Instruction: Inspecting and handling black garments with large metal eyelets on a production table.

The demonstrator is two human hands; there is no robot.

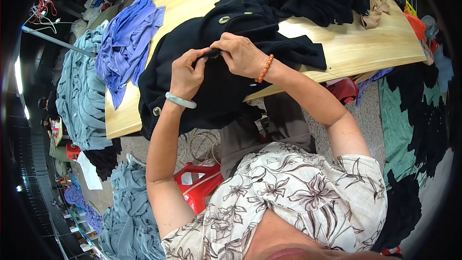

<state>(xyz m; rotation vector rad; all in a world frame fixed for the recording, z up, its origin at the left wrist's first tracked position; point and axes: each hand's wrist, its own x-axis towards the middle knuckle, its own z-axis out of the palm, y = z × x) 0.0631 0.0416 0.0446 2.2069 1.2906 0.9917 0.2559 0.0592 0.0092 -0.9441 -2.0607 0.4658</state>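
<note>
2 hands (186, 74) (242, 57) close together, both tight on a fold of black garment (185, 36)

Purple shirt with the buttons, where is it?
In the head view, the purple shirt lies on the left side of the wooden table, between the blue-green clothes and the nearer black garment.

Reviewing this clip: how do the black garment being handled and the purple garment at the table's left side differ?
The black garment is pinched by the left hand and right hand; the purple garment is untouched. The black garment shows large, pale-rimmed buttons, the purple garment small ones. The black garment also spreads over more of the table than the purple garment. Both are crumpled.
</note>
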